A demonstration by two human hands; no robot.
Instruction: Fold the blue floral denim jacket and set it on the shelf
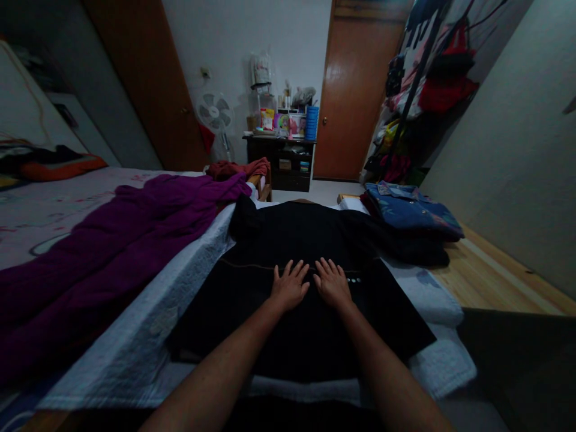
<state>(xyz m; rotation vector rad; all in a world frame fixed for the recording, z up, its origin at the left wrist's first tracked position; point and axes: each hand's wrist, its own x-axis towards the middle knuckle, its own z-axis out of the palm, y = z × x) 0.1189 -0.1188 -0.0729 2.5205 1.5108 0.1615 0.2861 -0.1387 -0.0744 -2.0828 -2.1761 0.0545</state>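
A black garment (288, 336) lies spread out, back or front uppermost I cannot tell, on a light blue quilted cover (130, 336). Its sleeves reach out to the left and right, and a thin brown line crosses its middle. My left hand (289, 286) rests flat on the cloth near that line, fingers spread. Beside it, a small gap away, my right hand (332, 283) also lies flat with fingers apart. Several small pale dots show on the cloth just right of my right hand. Neither hand holds anything.
A purple blanket (135, 234) lies along the left, on a patterned bed. Folded denim clothing (409, 207) sits at the right, near a wooden surface (481, 270). Farther back stand a fan (215, 112), a dark cabinet (279, 171) and a brown door (348, 90).
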